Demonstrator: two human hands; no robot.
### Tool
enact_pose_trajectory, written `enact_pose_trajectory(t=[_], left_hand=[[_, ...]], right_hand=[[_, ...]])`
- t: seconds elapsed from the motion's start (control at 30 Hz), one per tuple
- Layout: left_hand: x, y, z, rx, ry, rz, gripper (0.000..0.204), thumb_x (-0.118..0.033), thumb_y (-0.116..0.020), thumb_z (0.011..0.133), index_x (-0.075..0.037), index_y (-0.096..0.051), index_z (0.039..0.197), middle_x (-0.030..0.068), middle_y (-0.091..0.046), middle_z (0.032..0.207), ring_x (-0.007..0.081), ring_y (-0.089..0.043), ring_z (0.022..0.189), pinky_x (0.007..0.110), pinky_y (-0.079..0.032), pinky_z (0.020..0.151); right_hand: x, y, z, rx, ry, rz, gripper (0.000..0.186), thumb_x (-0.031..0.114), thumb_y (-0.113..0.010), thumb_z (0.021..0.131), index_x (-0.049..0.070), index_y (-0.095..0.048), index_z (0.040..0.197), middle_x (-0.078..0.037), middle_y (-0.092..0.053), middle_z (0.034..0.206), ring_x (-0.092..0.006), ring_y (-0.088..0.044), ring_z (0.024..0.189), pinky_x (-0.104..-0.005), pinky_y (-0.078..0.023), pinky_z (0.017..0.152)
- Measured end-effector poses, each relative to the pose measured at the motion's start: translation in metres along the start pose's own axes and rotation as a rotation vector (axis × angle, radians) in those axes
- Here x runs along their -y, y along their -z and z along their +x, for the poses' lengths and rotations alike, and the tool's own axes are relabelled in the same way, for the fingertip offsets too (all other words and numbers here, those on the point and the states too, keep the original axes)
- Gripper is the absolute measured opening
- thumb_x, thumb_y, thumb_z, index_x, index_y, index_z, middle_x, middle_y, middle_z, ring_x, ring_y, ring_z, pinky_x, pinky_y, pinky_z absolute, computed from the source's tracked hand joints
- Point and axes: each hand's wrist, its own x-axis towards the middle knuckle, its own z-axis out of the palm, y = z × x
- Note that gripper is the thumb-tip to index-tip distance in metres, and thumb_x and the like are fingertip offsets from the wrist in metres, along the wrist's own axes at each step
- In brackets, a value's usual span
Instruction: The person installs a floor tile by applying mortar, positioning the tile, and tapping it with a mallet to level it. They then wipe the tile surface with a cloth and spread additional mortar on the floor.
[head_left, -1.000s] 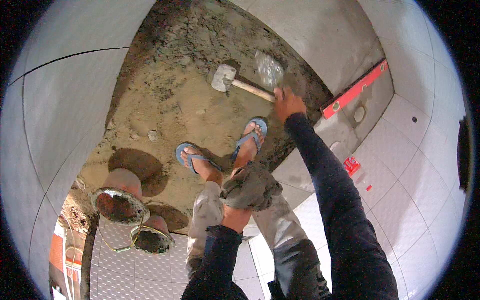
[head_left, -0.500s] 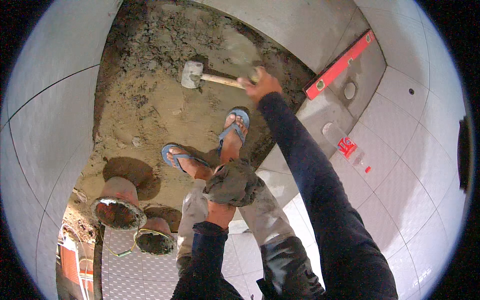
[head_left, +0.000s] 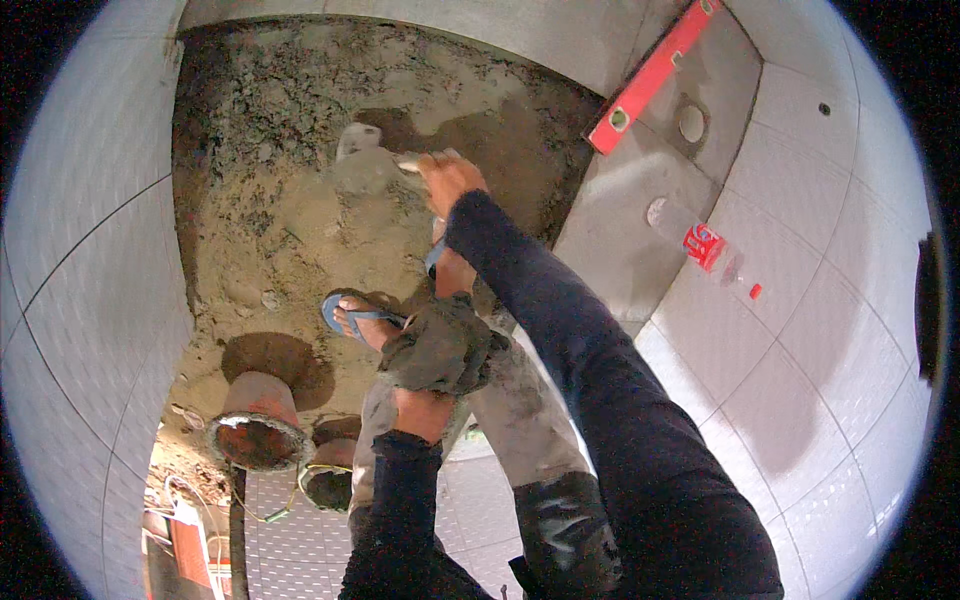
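Observation:
My right hand (head_left: 452, 182) reaches forward over the grey-brown mortar bed (head_left: 260, 220), closed on the pale handle of a trowel (head_left: 368, 174); its grey blade is smeared by motion. A mallet (head_left: 358, 138) with a whitish head lies on the bed just beyond the blade, its handle mostly hidden. My left hand, bent in front of my shins, is at a crumpled dark grey lump (head_left: 445, 345), like wet mortar or a dirty cloth. The lump covers the fingers, so only the wrist (head_left: 420, 415) shows behind it. My sandalled foot (head_left: 360, 318) stands on the bed.
Two mortar-crusted buckets, a larger one (head_left: 260, 430) and a smaller one (head_left: 328, 475), lie tipped at the lower left. A red spirit level (head_left: 655, 80) lies at the far right, beside a round drain hole (head_left: 692, 124). Nearer lies a clear plastic bottle (head_left: 705, 247). Tiled walls rise on both sides.
My right hand has swung left and nearer, bringing the blurred blade beside the mallet and over its handle. My left hand stays by my shins with the dark lump. The whole view has shifted slightly.

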Motion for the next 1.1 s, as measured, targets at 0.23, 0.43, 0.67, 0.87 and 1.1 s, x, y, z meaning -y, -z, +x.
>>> enact_pose_trajectory(t=[0.23,0.43,0.67,0.87,1.1], left_hand=[[0.017,0.012,-0.028,-0.171,-0.078,0.482,0.041,-0.021,-0.059,0.095,-0.008,-0.051,0.133,0.0120,-0.060,0.126,0.0281,-0.057,0.118,0.044,-0.047,0.101],[0.039,0.023,-0.033,-0.136,-0.139,1.062,0.044,-0.016,-0.072,0.085,-0.007,-0.058,0.126,0.0138,-0.061,0.128,0.0288,-0.057,0.119,0.042,-0.043,0.104],[0.061,0.036,-0.033,-0.012,-0.102,1.058,0.040,-0.025,-0.040,0.104,-0.011,-0.041,0.141,0.0102,-0.050,0.138,0.0257,-0.051,0.125,0.043,-0.042,0.108],[0.064,0.063,-0.020,0.032,-0.178,1.265,0.040,-0.027,-0.040,0.104,-0.012,-0.042,0.141,0.0096,-0.049,0.139,0.0259,-0.051,0.126,0.044,-0.043,0.108],[0.055,0.039,-0.026,-0.121,-0.217,0.746,0.041,-0.033,-0.041,0.103,-0.013,-0.045,0.138,0.0105,-0.053,0.137,0.0296,-0.053,0.124,0.048,-0.045,0.106]], right_hand=[[-0.086,-0.011,-0.254,-0.300,-0.459,0.180,0.051,0.012,-0.061,0.079,0.021,-0.060,0.129,-0.012,-0.068,0.105,-0.0340,-0.066,0.091,-0.0453,-0.054,0.078],[-0.144,-0.054,-0.359,-0.362,-1.218,0.122,0.017,0.020,-0.067,0.082,0.006,-0.061,0.089,-0.019,-0.065,0.081,-0.0440,-0.063,0.078,-0.0498,-0.051,0.071],[-0.157,0.001,-0.246,-0.588,-0.731,0.167,0.031,0.008,-0.065,0.084,-0.002,-0.057,0.112,-0.013,-0.064,0.106,-0.0261,-0.062,0.101,-0.0392,-0.051,0.088],[-0.218,0.091,-0.035,-0.497,-0.222,0.259,0.041,0.002,-0.067,0.083,0.001,-0.058,0.123,-0.013,-0.067,0.115,-0.0199,-0.063,0.101,-0.0356,-0.051,0.088],[-0.269,0.097,-0.114,-0.295,-0.548,-0.001,0.057,0.030,-0.064,0.084,0.012,-0.051,0.136,-0.016,-0.063,0.122,-0.0316,-0.062,0.109,-0.0411,-0.050,0.092]])
